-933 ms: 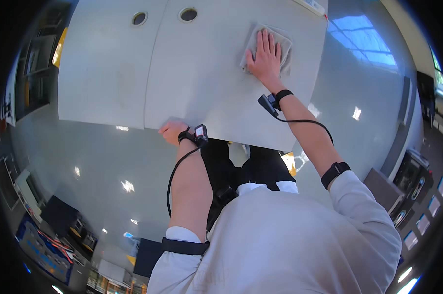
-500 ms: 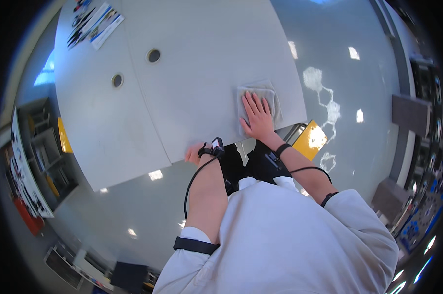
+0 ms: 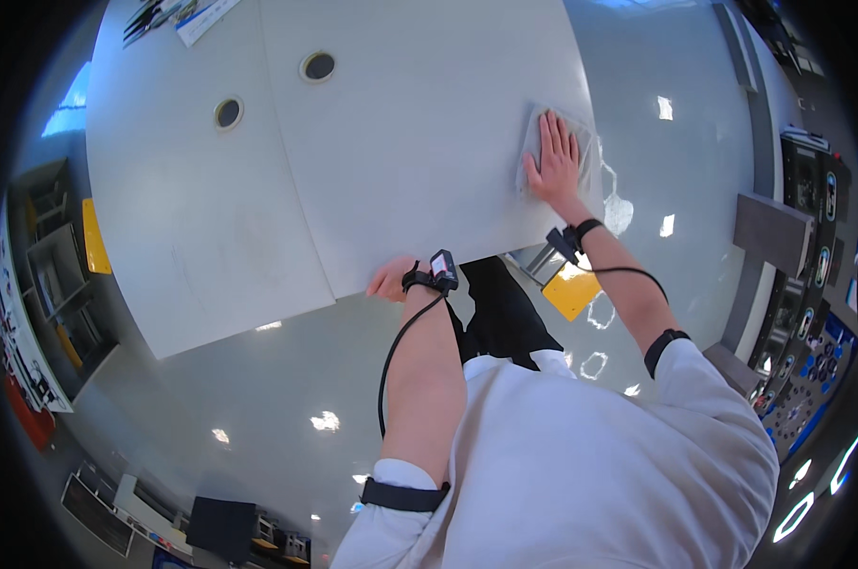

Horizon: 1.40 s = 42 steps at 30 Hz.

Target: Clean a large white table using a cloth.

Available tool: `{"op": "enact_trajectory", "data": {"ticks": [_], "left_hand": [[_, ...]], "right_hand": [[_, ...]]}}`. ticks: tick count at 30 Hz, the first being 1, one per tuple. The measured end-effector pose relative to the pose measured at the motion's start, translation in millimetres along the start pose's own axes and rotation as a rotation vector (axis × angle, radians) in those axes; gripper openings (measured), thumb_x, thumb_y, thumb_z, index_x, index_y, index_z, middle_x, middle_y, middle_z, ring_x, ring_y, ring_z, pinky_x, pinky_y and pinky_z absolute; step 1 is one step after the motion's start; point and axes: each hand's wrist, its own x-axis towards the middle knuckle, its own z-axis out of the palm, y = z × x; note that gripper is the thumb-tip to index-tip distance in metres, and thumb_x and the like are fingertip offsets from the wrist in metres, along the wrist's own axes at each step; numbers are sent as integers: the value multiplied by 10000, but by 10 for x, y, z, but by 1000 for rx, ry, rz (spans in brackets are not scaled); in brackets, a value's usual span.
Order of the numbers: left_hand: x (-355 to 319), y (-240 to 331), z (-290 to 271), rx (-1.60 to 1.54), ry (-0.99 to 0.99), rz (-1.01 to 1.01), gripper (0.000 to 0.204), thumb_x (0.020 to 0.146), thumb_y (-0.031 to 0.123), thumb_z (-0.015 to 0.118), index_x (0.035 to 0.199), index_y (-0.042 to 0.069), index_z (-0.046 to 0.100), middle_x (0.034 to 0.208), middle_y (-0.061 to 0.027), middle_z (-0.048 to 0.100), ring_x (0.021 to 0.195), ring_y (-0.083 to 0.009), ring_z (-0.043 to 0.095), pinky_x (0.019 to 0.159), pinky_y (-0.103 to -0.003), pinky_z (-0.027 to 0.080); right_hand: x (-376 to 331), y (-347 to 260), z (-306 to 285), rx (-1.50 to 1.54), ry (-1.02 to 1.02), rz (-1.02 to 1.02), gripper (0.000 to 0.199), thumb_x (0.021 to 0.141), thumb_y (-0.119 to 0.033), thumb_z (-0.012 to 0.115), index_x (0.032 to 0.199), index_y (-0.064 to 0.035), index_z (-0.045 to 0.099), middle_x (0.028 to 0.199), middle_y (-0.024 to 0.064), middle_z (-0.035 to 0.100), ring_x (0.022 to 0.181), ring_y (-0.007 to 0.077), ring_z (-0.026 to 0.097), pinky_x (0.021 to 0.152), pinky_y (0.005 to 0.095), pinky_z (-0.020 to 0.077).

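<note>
My right hand lies flat, fingers stretched out, on a folded grey cloth. It presses the cloth against the white tabletop close to its right edge. The palm hides part of the cloth. My left hand rests at the near edge of the table with its fingers curled in, and no object shows in it. The wrist device and the turn of the hand cover some of those fingers.
Two round cable holes, one right of the table's seam and another left of it, open in the tabletop. Papers and pens lie at the far left. A yellow panel stands below the near right edge. Cables run along both forearms.
My right hand has slid the cloth to the right and farther away, toward the table's right edge. My left hand stays at the near edge. The whole view has shifted a little.
</note>
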Motion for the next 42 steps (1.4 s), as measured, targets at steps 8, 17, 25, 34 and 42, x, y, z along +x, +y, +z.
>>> {"op": "enact_trajectory", "data": {"ticks": [8,17,25,34,42], "left_hand": [[-265,128,-297,9,-134,-76,626,999,362,190,615,44,568,684,-206,647,601,-398,622,517,-466,551],[199,-269,773,129,83,17,430,970,332,348,686,105,576,618,-119,628,480,-308,592,447,-404,502],[-12,-76,295,69,-20,2,404,969,325,342,755,82,583,599,-127,617,502,-315,594,481,-418,506],[28,93,76,-39,-80,-33,496,990,321,228,819,26,588,709,-219,654,657,-415,624,590,-498,542],[-463,171,-486,-88,-165,37,489,997,312,180,900,8,550,752,-245,653,698,-445,617,608,-530,535]], "right_hand": [[1191,-301,318,-1,73,-220,711,867,-434,489,1462,-115,266,1517,87,270,1396,282,247,1121,470,186],[189,-1170,69,68,-191,-373,732,862,-459,500,1459,-99,279,1523,77,258,1405,247,231,1138,457,159],[-855,-941,-240,131,-296,-278,723,841,-430,534,1445,-103,308,1513,65,280,1393,234,258,1139,464,175],[-848,-99,-189,53,-166,72,750,850,-383,517,1464,-59,233,1523,134,236,1402,324,215,1123,494,150],[297,-285,94,-16,-57,80,720,913,-402,436,1458,3,197,1520,190,205,1415,352,154,1128,507,104]]}}
